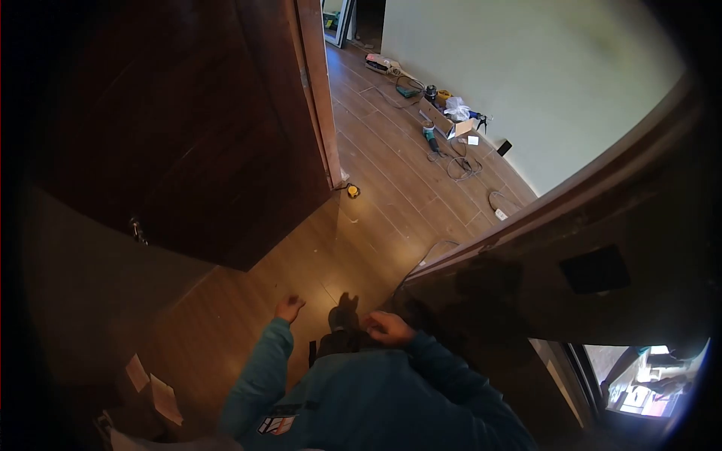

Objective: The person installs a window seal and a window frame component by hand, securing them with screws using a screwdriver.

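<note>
My left hand [289, 308] hangs low over the wooden floor [248, 323], its fingers loosely bent and slightly apart. Nothing shows in it. In front of my waist is my right hand [388, 328], with fingers half curled and no object visible in them. Both arms are in teal sleeves. Beneath the hands a dark shoe [340, 319] stands on the floor. Ahead on the left is a dark brown door [218, 128] with a metal handle [138, 231], swung open. A yellow tape measure-like item [353, 192] lies by the door frame's foot.
Along the pale wall [519, 68] lie a green angle grinder [430, 138], an open cardboard box [438, 118], a white plastic bag [457, 110] and loose cables [464, 167]. A dark frame edge [481, 244] juts in from the right. Cardboard pieces [165, 398] are at lower left.
</note>
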The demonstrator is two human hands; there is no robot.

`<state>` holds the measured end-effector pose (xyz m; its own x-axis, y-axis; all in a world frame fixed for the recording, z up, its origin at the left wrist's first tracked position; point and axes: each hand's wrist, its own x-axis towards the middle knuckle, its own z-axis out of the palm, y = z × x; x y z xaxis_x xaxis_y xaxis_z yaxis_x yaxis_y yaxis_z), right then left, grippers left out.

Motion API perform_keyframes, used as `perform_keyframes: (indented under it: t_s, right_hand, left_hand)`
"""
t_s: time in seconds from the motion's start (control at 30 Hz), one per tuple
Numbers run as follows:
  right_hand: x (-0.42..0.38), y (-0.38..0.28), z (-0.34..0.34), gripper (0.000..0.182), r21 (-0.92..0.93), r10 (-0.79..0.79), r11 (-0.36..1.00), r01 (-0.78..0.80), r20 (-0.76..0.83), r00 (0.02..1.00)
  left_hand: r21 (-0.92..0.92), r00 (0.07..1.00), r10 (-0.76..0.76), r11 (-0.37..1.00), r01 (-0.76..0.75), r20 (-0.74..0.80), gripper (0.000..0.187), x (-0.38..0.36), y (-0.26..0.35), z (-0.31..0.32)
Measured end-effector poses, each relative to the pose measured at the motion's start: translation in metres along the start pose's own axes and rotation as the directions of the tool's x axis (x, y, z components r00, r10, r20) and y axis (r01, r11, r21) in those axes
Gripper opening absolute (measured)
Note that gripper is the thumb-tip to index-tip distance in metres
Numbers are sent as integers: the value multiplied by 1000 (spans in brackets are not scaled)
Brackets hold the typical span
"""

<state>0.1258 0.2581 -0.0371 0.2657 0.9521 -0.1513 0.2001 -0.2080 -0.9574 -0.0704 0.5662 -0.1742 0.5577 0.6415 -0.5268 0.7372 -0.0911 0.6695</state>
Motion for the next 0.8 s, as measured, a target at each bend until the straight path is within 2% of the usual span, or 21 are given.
perform_keyframes:
  t_s: [0.07, 0.13, 0.17, 0.23, 0.27, 0.33, 0.4, 0.43, 0.47, 0.5, 0.53, 0.57, 0.6, 0.63, 0.67, 0.73, 0.77, 0.8]
  right_hand:
    - [64, -10, -17, 31, 24, 40, 999, -41, 43, 998]
    - [120, 9, -37, 30, 0, 18, 1000, -18, -44, 999]
    - [149, 39, -48, 28, 38, 66, 997, -62, -100, 993]
    - [200, 124, -69, 25, 104, 198, 979, -178, -233, 952]
    - [219, 156, -86, 24, 133, 276, 960, -246, -313, 909]
    - [241, 182, -135, 24, 51, 501, 851, -522, -376, 779]
    - [255, 207, -182, 24, 17, 521, 818, -576, -447, 727]
    - [268, 219, -204, 24, 56, 535, 813, -580, -467, 704]
    - [276, 232, -229, 23, 128, 598, 768, -627, -492, 632]
    - [281, 242, -258, 21, 183, 657, 717, -673, -502, 563]
    - [286, 248, -288, 21, 181, 665, 708, -683, -498, 557]
    - [294, 252, -314, 21, 300, 729, 668, -682, -451, 515]
    - [304, 254, -348, 20, 416, 784, 617, -668, -404, 472]
    - [316, 260, -385, 20, 418, 786, 613, -670, -405, 467]
    - [320, 271, -414, 19, 462, 793, 606, -647, -415, 446]
    - [321, 300, -466, 17, 506, 809, 586, -634, -419, 413]
    - [324, 328, -492, 17, 490, 791, 605, -628, -458, 406]
    - [335, 343, -523, 16, 469, 767, 630, -619, -501, 402]
  left_hand:
    - [-140, 968, 249, 960, -243, 29, 47, 54, 85, -24]
    - [-160, 934, 356, 921, -354, -18, 45, 74, 171, -47]
    - [-152, 935, 354, 924, -351, -6, 45, 87, 191, -49]
    - [-325, 938, 347, 889, -322, 19, 45, 116, 220, -47]
    - [-302, 936, 350, 897, -324, 37, 45, 133, 228, -41]
    - [-253, 960, 189, 958, -134, 208, 41, 171, 222, -24]
    - [-222, 943, 37, 974, 40, 332, 39, 225, 203, -2]
    - [-213, 941, -12, 973, 89, 338, 36, 251, 202, 4]
    - [-224, 938, -63, 964, 145, 340, 34, 273, 199, 17]
    - [-262, 922, -162, 928, 263, 352, 31, 297, 196, 28]
    - [-300, 895, -262, 876, 378, 362, 28, 324, 188, 36]
    - [-300, 889, -274, 870, 392, 367, 28, 359, 149, 42]
    - [-348, 825, -340, 784, 514, 452, 24, 388, 122, 52]
    - [-379, 750, -388, 683, 624, 535, 21, 426, 123, 67]
    - [-364, 739, -399, 682, 635, 542, 21, 446, 150, 69]
    - [-159, 847, -224, 928, 337, 482, 21, 491, 216, 76]
    - [126, 903, -290, 957, 263, 318, 25, 473, 358, 61]
    - [124, 902, -289, 957, 263, 321, 25, 505, 388, 71]
